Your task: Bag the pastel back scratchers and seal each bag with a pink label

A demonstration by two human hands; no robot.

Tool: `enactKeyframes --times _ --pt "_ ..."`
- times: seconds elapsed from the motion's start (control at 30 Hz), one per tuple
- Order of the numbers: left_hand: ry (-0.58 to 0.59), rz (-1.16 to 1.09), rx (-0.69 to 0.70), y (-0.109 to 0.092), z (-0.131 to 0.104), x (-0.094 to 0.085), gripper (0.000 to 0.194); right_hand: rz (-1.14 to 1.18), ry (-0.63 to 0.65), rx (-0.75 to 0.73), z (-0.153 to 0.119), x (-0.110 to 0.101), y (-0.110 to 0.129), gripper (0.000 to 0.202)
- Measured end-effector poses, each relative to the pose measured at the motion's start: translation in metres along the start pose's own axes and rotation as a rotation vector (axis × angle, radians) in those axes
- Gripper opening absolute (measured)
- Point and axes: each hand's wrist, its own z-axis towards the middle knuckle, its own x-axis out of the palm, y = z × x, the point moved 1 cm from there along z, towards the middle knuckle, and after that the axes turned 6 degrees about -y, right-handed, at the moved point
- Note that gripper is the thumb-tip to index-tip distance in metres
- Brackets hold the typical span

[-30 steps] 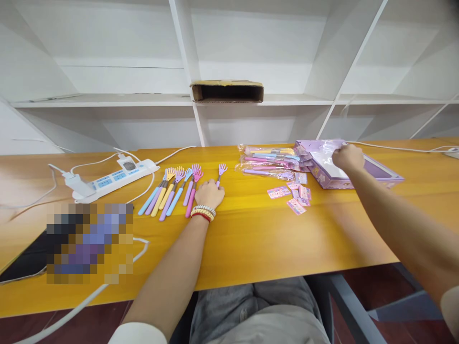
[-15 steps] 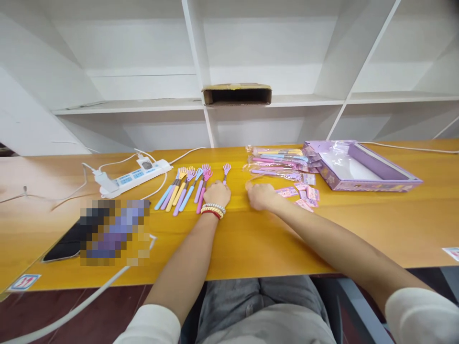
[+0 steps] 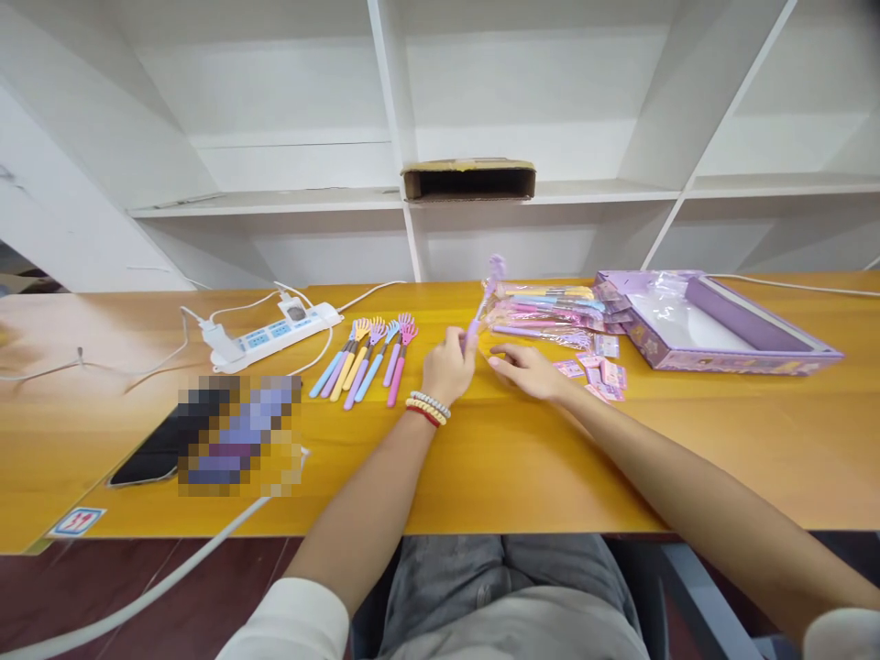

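My left hand (image 3: 448,368) is closed around the handle of a purple claw-headed back scratcher (image 3: 474,326). Its head points up and away, left of the bagged scratchers. My right hand (image 3: 531,368) is just to the right, palm low over the table, fingers stretched and a little apart, with nothing visible in it. To the left lies a row of unwrapped back scratchers (image 3: 364,361) in blue, purple, yellow and pink. Several more scratchers in clear bags (image 3: 546,310) are piled beyond my right hand. Small pink printed cards (image 3: 605,374) lie beside that hand.
A purple open box (image 3: 739,359) with clear plastic inside stands at the right. A white power strip (image 3: 279,335) with plugs and cables lies on the left, behind a dark phone (image 3: 155,454) and a blurred-out item. White shelves hold a cardboard box (image 3: 469,165).
My left hand has lifted the purple back scratcher off the table and brought it right, tilted up. My right hand has gone from closed to fingers extended. The view has shifted slightly.
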Motion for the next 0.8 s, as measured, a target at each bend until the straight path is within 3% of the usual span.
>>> enactKeyframes --times 0.13,0.27,0.5,0.63,0.8 --pt "0.155 -0.044 0.257 -0.027 -0.017 0.006 0.03 0.357 -0.021 -0.107 -0.014 -0.003 -0.01 0.046" --pt "0.225 -0.085 0.361 -0.041 -0.025 0.007 0.031 0.588 -0.081 0.039 -0.018 0.001 -0.016 0.051" --pt "0.352 -0.085 0.261 -0.038 -0.023 0.004 0.047 0.809 -0.131 0.217 -0.012 -0.002 -0.019 0.048" --pt "0.416 -0.074 0.227 -0.032 -0.024 0.007 0.044 0.921 -0.212 0.289 -0.009 -0.01 -0.026 0.045" --pt "0.341 -0.154 0.05 -0.021 -0.018 0.019 0.031 1.003 -0.206 0.364 -0.011 -0.023 -0.029 0.046"
